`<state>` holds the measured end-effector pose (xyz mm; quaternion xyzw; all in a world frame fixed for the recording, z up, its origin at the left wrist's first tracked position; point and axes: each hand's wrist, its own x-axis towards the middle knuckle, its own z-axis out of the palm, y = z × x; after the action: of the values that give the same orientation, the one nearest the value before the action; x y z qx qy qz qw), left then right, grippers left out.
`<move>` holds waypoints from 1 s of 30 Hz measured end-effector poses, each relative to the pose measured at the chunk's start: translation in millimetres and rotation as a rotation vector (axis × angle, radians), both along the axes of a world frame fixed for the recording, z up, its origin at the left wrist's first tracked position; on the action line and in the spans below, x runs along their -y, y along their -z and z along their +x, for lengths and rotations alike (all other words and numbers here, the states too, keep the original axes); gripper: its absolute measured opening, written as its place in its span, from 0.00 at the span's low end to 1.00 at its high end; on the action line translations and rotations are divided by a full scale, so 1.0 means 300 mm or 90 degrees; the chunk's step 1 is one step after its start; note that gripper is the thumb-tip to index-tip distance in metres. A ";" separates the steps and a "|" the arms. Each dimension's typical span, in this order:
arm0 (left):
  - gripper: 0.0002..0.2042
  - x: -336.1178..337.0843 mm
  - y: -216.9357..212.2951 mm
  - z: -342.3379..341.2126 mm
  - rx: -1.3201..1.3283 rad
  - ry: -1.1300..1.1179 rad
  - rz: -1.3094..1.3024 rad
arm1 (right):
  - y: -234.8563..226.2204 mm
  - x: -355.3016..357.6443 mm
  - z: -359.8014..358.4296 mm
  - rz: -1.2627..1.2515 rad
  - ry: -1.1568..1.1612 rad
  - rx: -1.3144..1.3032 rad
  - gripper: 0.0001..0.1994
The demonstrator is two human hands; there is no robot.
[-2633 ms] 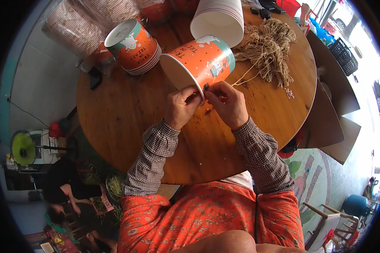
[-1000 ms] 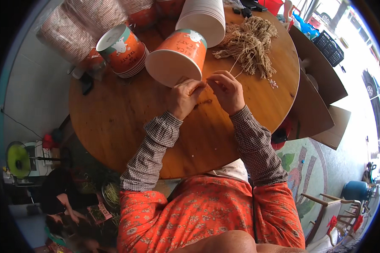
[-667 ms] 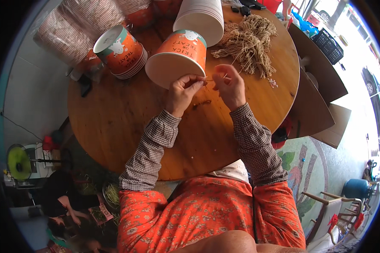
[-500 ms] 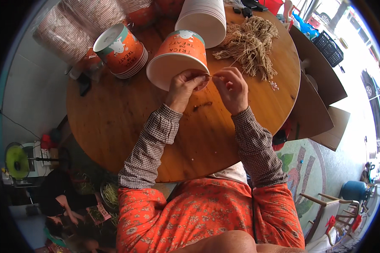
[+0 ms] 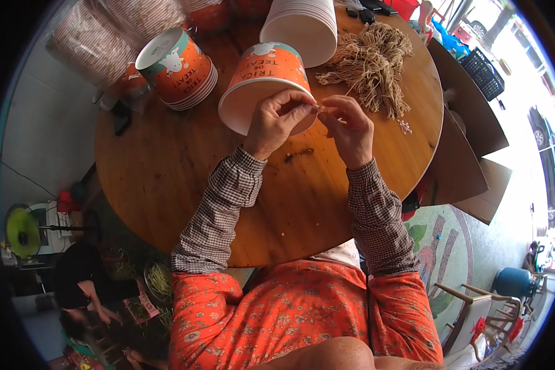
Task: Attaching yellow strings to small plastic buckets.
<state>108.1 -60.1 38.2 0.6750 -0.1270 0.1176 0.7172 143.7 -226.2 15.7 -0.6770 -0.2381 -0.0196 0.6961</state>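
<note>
My left hand (image 5: 280, 123) and my right hand (image 5: 350, 129) meet fingertip to fingertip, both pinched, at the right rim of an orange paper bucket (image 5: 269, 66). The small thing between their fingertips is too tiny to make out. The bucket lies on its side with its white mouth toward me, a ghost-like white figure and a green band on its wall. Beyond my right hand lies a tangled heap of beige cords (image 5: 373, 61), with a few small pale bits (image 5: 404, 126) at its near end.
A stack of orange buckets (image 5: 182, 73) stands upside down at left on the round wooden table (image 5: 166, 166). White nested buckets (image 5: 301, 34) lie behind, and plastic-wrapped stacks (image 5: 89, 46) fill the far left. Cardboard flaps (image 5: 453, 151) border the table's right. A person (image 5: 83, 277) sits at lower left.
Both hands have shifted slightly right, with the fingertips now closer together. The bucket appears a little further right, as does much of the tabletop with the view.
</note>
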 end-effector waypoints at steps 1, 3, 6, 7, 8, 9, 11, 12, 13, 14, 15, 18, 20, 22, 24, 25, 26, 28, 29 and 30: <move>0.05 0.002 -0.007 -0.001 -0.009 -0.014 -0.012 | -0.006 0.000 -0.006 0.037 0.004 0.037 0.11; 0.05 0.015 -0.016 -0.002 -0.017 -0.028 -0.024 | -0.009 0.003 -0.013 0.076 0.008 0.074 0.11; 0.05 0.037 -0.022 -0.011 -0.033 -0.061 -0.091 | -0.005 0.008 -0.014 0.094 0.008 0.101 0.12; 0.06 0.038 -0.022 -0.014 -0.017 -0.071 -0.056 | -0.003 0.008 -0.014 0.057 0.025 0.132 0.13; 0.06 0.039 -0.022 -0.018 -0.002 -0.081 -0.021 | -0.001 0.008 -0.013 0.021 0.043 0.163 0.14; 0.06 0.045 -0.031 -0.024 -0.002 -0.080 -0.020 | 0.004 0.009 -0.010 0.022 0.045 0.163 0.14; 0.05 0.058 -0.055 -0.037 -0.016 -0.074 0.018 | 0.013 0.012 -0.002 0.003 0.052 0.184 0.16; 0.05 0.056 -0.056 -0.039 -0.016 -0.075 0.019 | 0.009 0.010 -0.007 0.005 0.051 0.184 0.16; 0.05 0.055 -0.056 -0.041 -0.009 -0.073 0.026 | 0.000 0.008 -0.016 0.033 0.042 0.149 0.16; 0.05 0.054 -0.057 -0.043 -0.002 -0.071 0.033 | -0.009 0.008 -0.021 0.061 0.034 0.114 0.16; 0.05 0.054 -0.059 -0.045 -0.001 -0.071 0.034 | -0.019 0.009 -0.023 0.062 0.034 0.115 0.16; 0.05 0.055 -0.062 -0.050 0.005 -0.088 0.042 | -0.029 0.019 -0.020 0.273 -0.074 -0.048 0.15; 0.05 0.056 -0.059 -0.051 0.005 -0.071 0.053 | -0.011 0.024 -0.003 0.257 -0.086 -0.032 0.14; 0.05 0.058 -0.062 -0.055 -0.007 -0.066 0.078 | -0.010 0.027 -0.001 0.241 -0.096 -0.018 0.12; 0.06 0.059 -0.058 -0.056 -0.019 -0.063 0.103 | -0.014 0.025 -0.006 0.205 -0.082 -0.016 0.09; 0.06 0.059 -0.050 -0.056 0.002 -0.065 0.115 | -0.013 0.026 -0.007 0.206 -0.083 -0.017 0.09; 0.06 0.057 -0.045 -0.056 0.023 -0.066 0.127 | -0.011 0.028 -0.008 0.190 -0.084 -0.026 0.08; 0.06 0.058 -0.043 -0.054 0.027 -0.076 0.144 | -0.007 0.035 -0.007 0.173 -0.082 -0.035 0.06; 0.06 0.058 -0.041 -0.053 0.030 -0.086 0.161 | -0.004 0.036 -0.008 0.150 -0.079 -0.028 0.05; 0.06 0.057 -0.040 -0.052 0.031 -0.086 0.161 | -0.003 0.037 -0.008 0.128 -0.076 -0.020 0.04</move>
<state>92.6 -77.3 50.1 0.7639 -0.1125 0.1649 0.6137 141.2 -237.5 16.6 -0.5887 -0.2639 0.0091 0.7640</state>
